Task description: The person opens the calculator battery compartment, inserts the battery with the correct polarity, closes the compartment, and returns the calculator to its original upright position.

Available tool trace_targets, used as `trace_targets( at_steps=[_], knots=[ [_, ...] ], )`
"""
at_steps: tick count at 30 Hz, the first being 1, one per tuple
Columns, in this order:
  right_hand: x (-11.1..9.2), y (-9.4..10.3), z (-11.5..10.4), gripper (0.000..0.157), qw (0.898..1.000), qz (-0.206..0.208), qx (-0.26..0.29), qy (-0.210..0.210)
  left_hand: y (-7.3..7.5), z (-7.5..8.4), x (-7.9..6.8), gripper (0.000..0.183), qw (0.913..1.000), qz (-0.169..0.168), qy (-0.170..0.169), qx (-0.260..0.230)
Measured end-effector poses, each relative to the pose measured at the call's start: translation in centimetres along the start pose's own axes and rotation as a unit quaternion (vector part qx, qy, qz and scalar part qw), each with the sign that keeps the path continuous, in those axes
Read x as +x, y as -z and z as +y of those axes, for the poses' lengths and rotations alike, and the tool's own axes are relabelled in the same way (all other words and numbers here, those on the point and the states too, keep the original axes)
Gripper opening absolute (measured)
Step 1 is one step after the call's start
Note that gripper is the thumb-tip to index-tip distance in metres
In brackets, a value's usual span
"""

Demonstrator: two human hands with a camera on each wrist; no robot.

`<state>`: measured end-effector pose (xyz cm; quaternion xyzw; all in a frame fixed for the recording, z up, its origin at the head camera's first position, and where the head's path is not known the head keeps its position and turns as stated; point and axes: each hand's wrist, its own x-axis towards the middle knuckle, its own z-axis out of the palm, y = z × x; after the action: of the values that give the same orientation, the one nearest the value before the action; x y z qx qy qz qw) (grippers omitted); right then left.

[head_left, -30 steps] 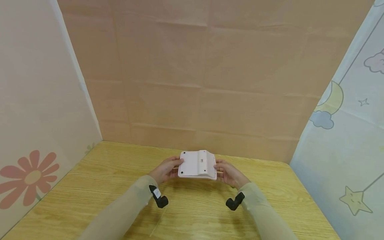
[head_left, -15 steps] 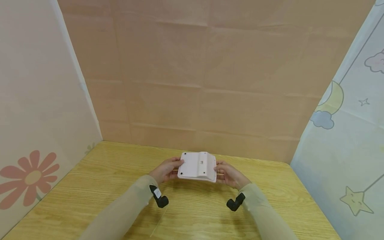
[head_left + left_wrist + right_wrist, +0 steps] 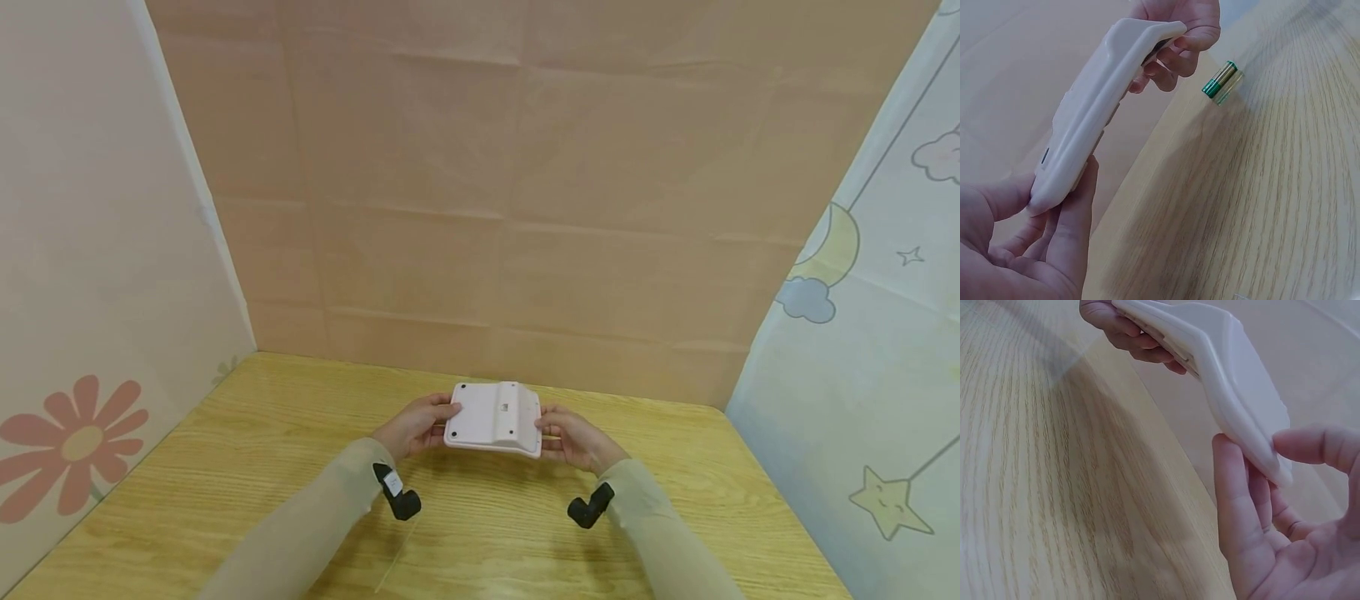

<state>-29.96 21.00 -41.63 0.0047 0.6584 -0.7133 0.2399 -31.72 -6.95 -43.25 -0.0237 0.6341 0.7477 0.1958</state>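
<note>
Both hands hold a pale pink-white calculator (image 3: 476,414) above the table, its back turned up, with a raised ridge and small dark screw holes or feet. My left hand (image 3: 415,425) pinches its left edge, thumb on the back and fingers underneath. At the opposite edge my right hand (image 3: 576,437) grips the thicker, bent end in the same way. The left wrist view shows part of a dark window and some keys on the underside of the calculator (image 3: 1094,106); most of that face is hidden.
A green-and-gold battery (image 3: 1219,79) lies on the wooden table (image 3: 480,533), with a fainter similar shape beside it. Behind the table stands a brown backdrop (image 3: 495,208). Printed panels flank it at left (image 3: 112,208) and right (image 3: 847,400).
Since a second ago the calculator has dropped slightly and tilted a little, both hands moving with it. Over the last half second it has stayed almost still.
</note>
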Motion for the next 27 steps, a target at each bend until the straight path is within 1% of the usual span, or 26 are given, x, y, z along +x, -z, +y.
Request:
trace_targets(
  at_steps=[6,11,15,22,25,27],
  knots=[
    [0.08,0.01,-0.11,0.047,1.000,0.010,-0.017,-0.012,-0.04,-0.03,-0.08,0.037,0.9999,-0.001,-0.002,0.011],
    [0.05,0.02,-0.17,0.053,1.000,0.006,-0.026,-0.016,-0.03,-0.09,-0.06,0.034,0.9996,0.003,-0.008,0.026],
    [0.03,-0.04,-0.20,0.052,0.999,0.001,-0.030,-0.018,0.03,-0.05,-0.07,0.033,0.9993,0.006,-0.010,0.035],
    [-0.13,-0.06,-0.32,0.044,0.999,-0.007,-0.043,-0.017,0.13,0.16,-0.63,0.033,0.9989,-0.002,-0.021,0.041],
    [-0.27,-0.03,-0.44,0.040,0.999,-0.009,-0.052,-0.014,0.03,0.14,-0.55,0.034,0.9990,0.006,-0.016,0.041],
    [-0.31,-0.11,-0.53,0.040,0.998,-0.006,-0.062,-0.008,-0.03,-0.05,-0.28,0.035,0.9989,0.016,-0.013,0.041]
  ],
)
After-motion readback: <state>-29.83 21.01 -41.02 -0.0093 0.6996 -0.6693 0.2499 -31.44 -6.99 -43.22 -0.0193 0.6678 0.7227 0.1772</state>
